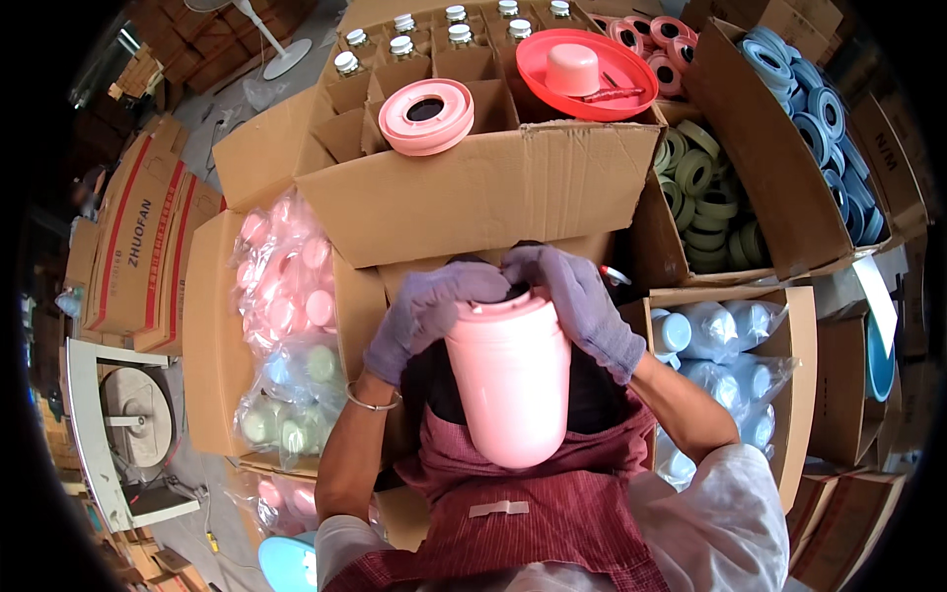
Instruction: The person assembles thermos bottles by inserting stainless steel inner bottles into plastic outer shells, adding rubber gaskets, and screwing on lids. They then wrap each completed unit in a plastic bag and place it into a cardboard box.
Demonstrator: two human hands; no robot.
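Note:
A pink flask body (513,385), a smooth rounded plastic shell, rests tilted against my apron, its ringed end away from me. Both hands wear lavender gloves. My left hand (434,304) is closed around the left of that end, its fingers bent over the dark opening. My right hand (577,301) grips the right of the same rim, fingertips curled at the top. Gloves hide part of the opening, so I cannot make out what the fingertips press there. Beyond my hands, a pink ring with a dark centre (426,111) sits on the edge of a divided carton.
The divided carton (473,192) holds several capped bottles. A red dish (631,99) with a pink cup rests on its right corner. Cartons of green rings (700,173) and blue rings (829,113) stand right. Bagged pink parts (286,276) lie left, bagged blue parts (725,331) right.

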